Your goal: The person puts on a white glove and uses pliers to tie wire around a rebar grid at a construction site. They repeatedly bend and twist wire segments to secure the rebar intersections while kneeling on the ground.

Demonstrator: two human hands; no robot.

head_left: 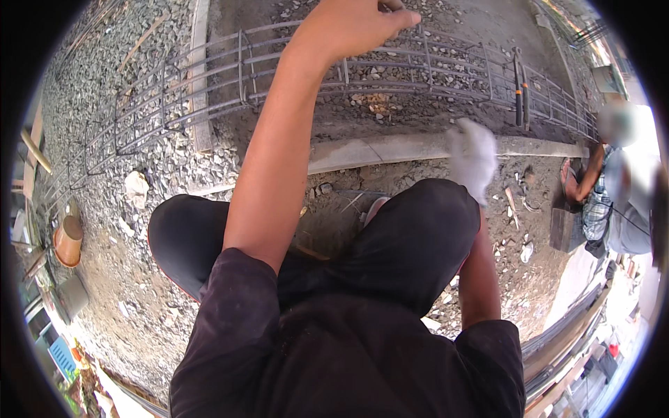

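The steel rebar cage (pixel 242 66) spans ten to two o'clock; it looks stiff, rough and heavy, best gripped by its lengthwise bars. The bare left hand (pixel 354 28) is over it at twelve, other fingers cropped, so grip is uncertain. The white-gloved right hand (pixel 474 157), at two by the concrete curb (pixel 390 148), is too blurred to tell.

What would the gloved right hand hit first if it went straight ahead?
Probably the metal rebar cage, which lies beyond the right hand in this view; the hand's height is unclear, so it might pass above.
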